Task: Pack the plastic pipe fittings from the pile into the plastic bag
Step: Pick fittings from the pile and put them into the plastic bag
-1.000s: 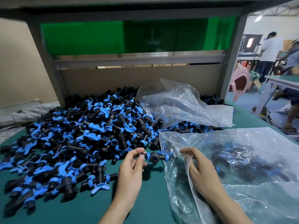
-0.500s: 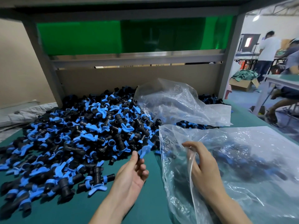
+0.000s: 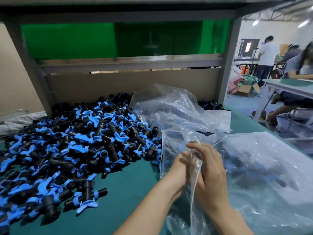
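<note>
A big pile of black pipe fittings with blue handles [image 3: 84,141] covers the left half of the green table. To the right lies the clear plastic bag [image 3: 264,167], with dark and blue fittings showing blurred through its film. My right hand [image 3: 210,173] pinches the bag's raised edge at its mouth, fingers curled on the film. My left hand [image 3: 177,168] is pressed against the same edge just left of it. Its fingers are hidden behind the film and my right hand. I see no fitting in either hand.
A second crumpled clear bag [image 3: 177,112] lies on the pile's back right. A cardboard wall [image 3: 118,85] and a grey frame post [image 3: 227,65] close off the back. Bare green mat [image 3: 128,192] shows in front. People [image 3: 267,53] work at tables on the far right.
One second ago my left hand held a fitting at the bag's mouth, then came away without it. It has now moved right to the bag's edge, which my right hand has lifted.
</note>
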`<state>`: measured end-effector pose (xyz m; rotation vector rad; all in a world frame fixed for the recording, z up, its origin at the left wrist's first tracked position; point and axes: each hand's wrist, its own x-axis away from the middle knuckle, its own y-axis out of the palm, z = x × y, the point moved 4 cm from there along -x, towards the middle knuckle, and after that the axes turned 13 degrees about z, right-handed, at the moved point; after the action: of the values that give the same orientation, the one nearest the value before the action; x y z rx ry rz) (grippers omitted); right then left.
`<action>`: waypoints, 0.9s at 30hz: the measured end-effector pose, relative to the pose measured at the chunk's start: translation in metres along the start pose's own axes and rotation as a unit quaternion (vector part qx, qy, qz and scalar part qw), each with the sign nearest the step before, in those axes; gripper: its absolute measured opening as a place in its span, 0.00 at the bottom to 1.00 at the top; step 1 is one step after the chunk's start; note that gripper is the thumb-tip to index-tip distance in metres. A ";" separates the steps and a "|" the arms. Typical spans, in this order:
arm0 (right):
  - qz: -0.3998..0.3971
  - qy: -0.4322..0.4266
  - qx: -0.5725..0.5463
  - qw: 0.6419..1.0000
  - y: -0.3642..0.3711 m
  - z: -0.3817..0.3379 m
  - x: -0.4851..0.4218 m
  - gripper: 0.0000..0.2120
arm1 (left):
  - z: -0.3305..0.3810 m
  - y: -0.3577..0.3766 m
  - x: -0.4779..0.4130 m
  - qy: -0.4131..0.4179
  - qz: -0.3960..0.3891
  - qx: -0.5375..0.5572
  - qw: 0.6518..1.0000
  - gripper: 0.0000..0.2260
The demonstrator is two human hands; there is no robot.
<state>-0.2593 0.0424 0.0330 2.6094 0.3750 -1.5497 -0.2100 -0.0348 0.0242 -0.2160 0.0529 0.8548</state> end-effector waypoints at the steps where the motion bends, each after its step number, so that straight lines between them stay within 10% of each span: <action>1: 0.006 -0.005 -0.003 1.000 -0.001 0.001 0.001 0.14 | 0.005 0.003 -0.005 0.009 0.020 -0.035 0.999 0.14; 8: -0.049 0.031 0.012 0.998 0.008 0.010 0.007 0.14 | -0.016 -0.010 -0.004 -0.057 0.077 0.105 0.990 0.13; 15: -0.171 0.140 0.039 0.974 0.023 0.032 0.026 0.12 | -0.079 -0.121 0.030 0.063 0.230 -0.285 0.928 0.10; 27: -0.125 0.198 0.018 0.972 0.019 0.036 0.025 0.10 | -0.079 -0.099 -0.003 0.123 0.199 -0.487 0.841 0.18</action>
<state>-0.2734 0.0210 -0.0076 2.9934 0.7357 -1.0812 -0.1336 -0.1165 -0.0361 -1.3179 -0.1095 1.2111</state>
